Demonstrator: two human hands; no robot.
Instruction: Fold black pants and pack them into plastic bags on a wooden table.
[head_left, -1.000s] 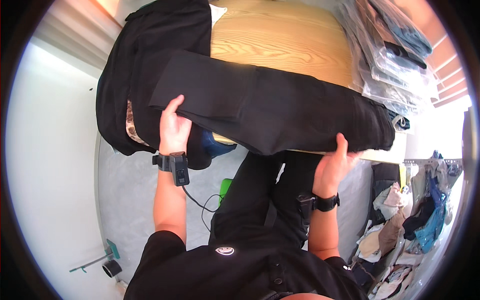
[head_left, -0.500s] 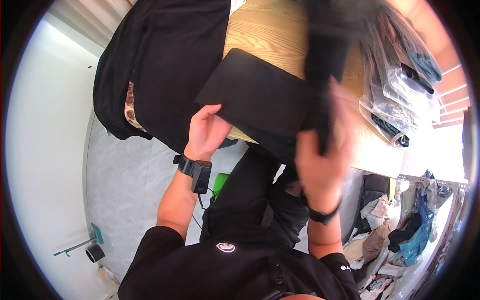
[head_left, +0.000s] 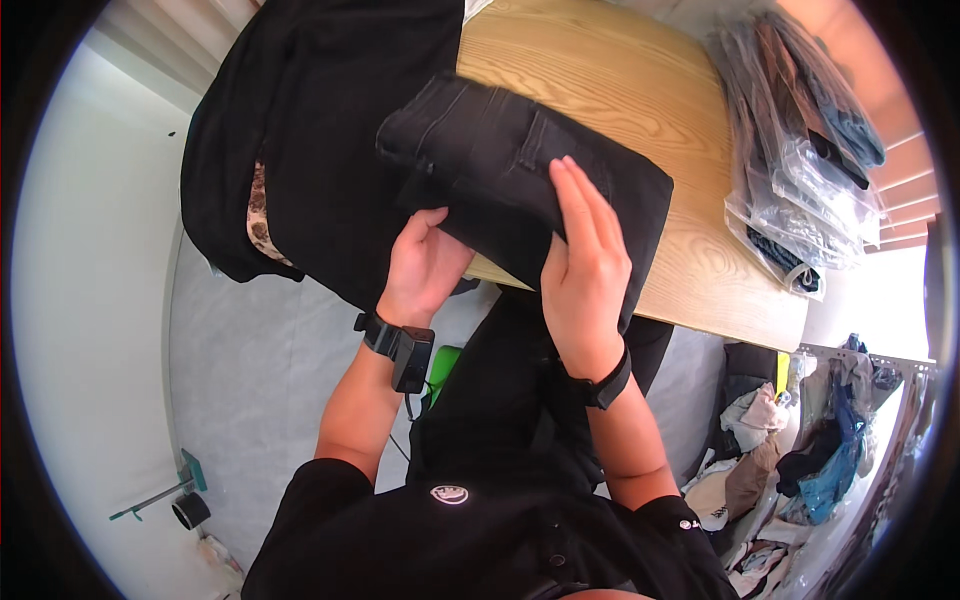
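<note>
Folded black jeans (head_left: 480,130) lie over the near edge of the table, with pocket seams showing on the upper face. My left hand (head_left: 425,270) grips their near edge at the left, thumb up at the edge and fingers tucked out of sight beneath. On top of the folded cloth rests my right hand (head_left: 590,270), flat with its fingers stretched out and the thumb apart.
The wooden table (head_left: 600,60) runs beyond the jeans. Black cloth (head_left: 340,150) drapes over its left side. Clear-bagged garments (head_left: 800,150) are stacked at the right. Loose clothes (head_left: 790,450) lie at the lower right. A squeegee-like tool (head_left: 160,495) leans at lower left.
The raised part of the jeans has come down, folded leftward over the flat black panel. My right hand has moved left onto it, while my left hand stays almost in place.
</note>
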